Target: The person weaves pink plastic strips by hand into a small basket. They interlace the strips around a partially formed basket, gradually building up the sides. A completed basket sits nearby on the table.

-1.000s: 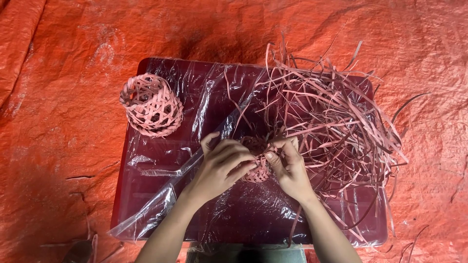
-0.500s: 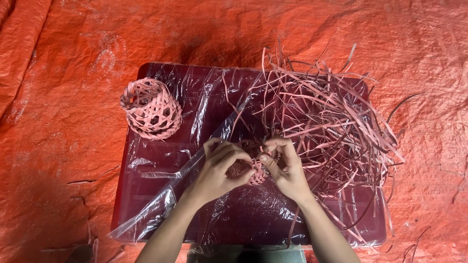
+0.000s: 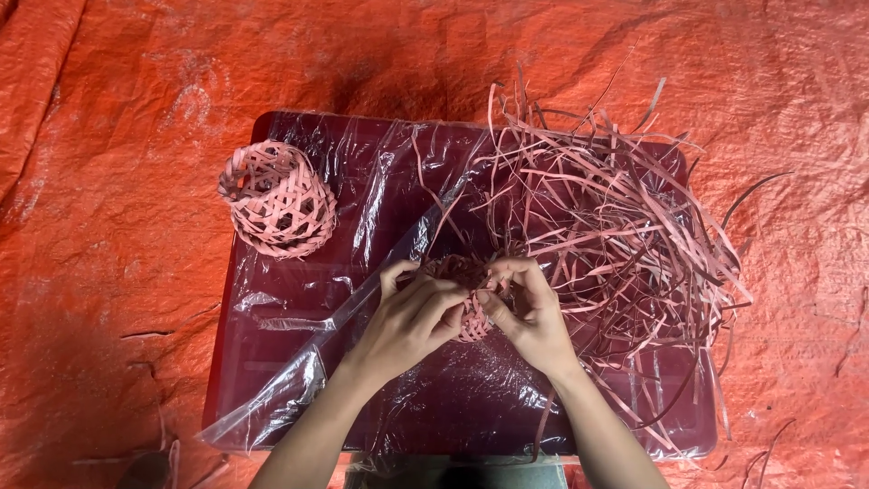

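My left hand [image 3: 412, 312] and my right hand [image 3: 529, 312] meet at the middle of a dark low table [image 3: 272, 380] covered in clear plastic film. Both hold a small woven pink piece [image 3: 471, 321], mostly hidden between the fingers. Long pink strips [image 3: 615, 226] fan out from the piece to the right and back, in a loose tangle. A finished round woven pink basket [image 3: 276, 199] lies on its side at the table's back left corner, apart from my hands.
An orange tarp [image 3: 109, 272] covers the ground all around the table. A loose fold of clear plastic film [image 3: 299, 380] runs diagonally across the table's left half. Stray strips hang over the table's right edge [image 3: 724, 299].
My hands have stayed in the same place at the woven piece; the fingers have shifted slightly, and the strips lie almost the same.
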